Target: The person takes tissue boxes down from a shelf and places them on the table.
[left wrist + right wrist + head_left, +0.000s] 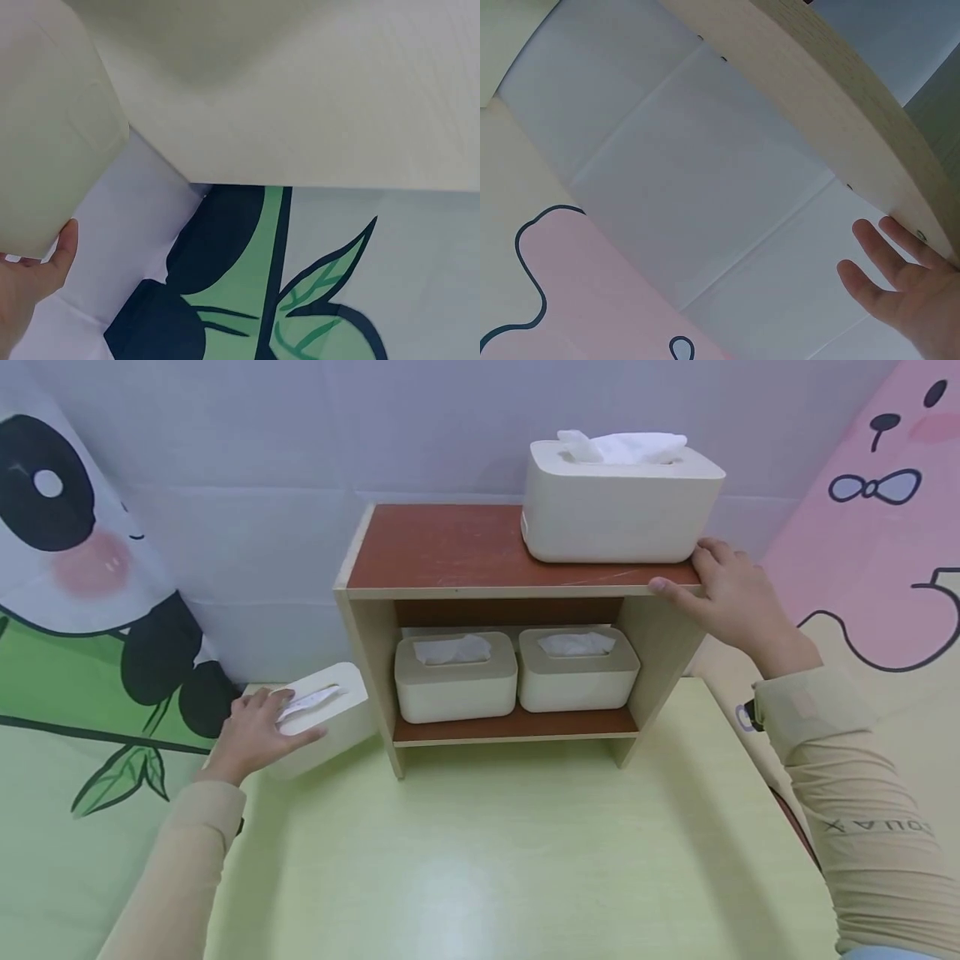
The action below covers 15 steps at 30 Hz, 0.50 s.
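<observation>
From here, the left hand (253, 733) grasps a tilted tissue box (333, 735) beside the wooden shelf (442, 547); the right hand (738, 597) rests relaxed fingers against its top corner.

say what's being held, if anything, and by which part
The left hand holds the leftmost tissue box by its left end; the right hand rests on the shelf.
</observation>
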### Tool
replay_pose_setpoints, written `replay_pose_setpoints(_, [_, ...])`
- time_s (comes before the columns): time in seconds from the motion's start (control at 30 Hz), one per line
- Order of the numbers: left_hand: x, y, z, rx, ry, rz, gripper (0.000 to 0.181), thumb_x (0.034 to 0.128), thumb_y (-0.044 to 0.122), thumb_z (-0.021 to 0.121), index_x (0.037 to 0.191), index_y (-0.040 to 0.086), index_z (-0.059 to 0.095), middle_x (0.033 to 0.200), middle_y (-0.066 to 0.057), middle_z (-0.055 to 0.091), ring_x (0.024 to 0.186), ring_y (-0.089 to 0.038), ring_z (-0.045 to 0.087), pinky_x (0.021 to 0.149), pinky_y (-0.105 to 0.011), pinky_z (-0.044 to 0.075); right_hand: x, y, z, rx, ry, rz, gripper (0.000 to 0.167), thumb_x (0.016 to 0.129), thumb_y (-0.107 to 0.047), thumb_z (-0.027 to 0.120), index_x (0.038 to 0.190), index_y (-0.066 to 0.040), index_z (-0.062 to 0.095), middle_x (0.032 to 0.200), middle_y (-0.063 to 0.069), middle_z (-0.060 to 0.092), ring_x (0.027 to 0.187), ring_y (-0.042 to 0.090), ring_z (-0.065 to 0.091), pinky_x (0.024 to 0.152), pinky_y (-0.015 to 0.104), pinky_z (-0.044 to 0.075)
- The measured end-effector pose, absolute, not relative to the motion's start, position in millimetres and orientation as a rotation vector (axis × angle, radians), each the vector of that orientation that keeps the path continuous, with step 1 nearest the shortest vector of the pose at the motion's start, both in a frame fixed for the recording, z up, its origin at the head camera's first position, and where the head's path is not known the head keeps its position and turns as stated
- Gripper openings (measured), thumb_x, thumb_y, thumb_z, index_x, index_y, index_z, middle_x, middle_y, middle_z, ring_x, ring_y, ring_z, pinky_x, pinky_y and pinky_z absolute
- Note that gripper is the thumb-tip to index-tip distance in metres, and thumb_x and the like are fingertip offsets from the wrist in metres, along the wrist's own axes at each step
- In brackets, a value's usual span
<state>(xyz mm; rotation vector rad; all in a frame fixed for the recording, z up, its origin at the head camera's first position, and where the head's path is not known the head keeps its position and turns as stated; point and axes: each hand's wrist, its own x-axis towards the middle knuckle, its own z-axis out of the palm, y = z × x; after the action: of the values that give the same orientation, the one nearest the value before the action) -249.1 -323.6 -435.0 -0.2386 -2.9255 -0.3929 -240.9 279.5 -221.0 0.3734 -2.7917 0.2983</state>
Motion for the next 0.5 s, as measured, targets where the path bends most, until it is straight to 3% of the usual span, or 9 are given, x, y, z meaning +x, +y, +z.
replay_pose_setpoints(0.17, [-247.3,-321.8,-448.3,-0.27,-2.905,-0.386,0.089,0.0688,0.067,0.062,0.127,0.001,0.046,0.12,-0.026,0.046,0.109,-0.05,0.036,0.087,-0.061,0.028,-241.3,279.0,-221.3,0.374,-2.795,0.304,0.086,0.088,-0.062,0.035,0.135,0.009,0.033,0.139,0.031,0.031,0.122,0.053,0.031,0.099,0.061,0.022])
replay_pose_setpoints(0.33, [-246.2,-318.2,-460.1,-0.249,-2.927,-0.399,0.091,0.0685,0.07,0.06,0.13,0.004,0.043,0.122,-0.024,0.042,0.109,-0.053,0.033,0.074,-0.066,0.033,-240.2,279.0,-220.7,0.378,-2.782,0.312,0.087,0.088,-0.062,0.035,0.133,0.012,0.034,0.138,0.032,0.031,0.121,0.054,0.032,0.1,0.061,0.022])
replay_pose_setpoints(0.5, [-244.6,-316.4,-469.7,-0.232,-2.95,-0.386,0.092,0.0687,0.071,0.058,0.131,0.006,0.042,0.125,-0.024,0.039,0.11,-0.053,0.032,0.072,-0.068,0.034,-240.1,278.3,-221.5,0.382,-2.781,0.305,0.086,0.089,-0.062,0.035,0.133,0.012,0.034,0.137,0.033,0.032,0.119,0.055,0.033,0.099,0.061,0.022])
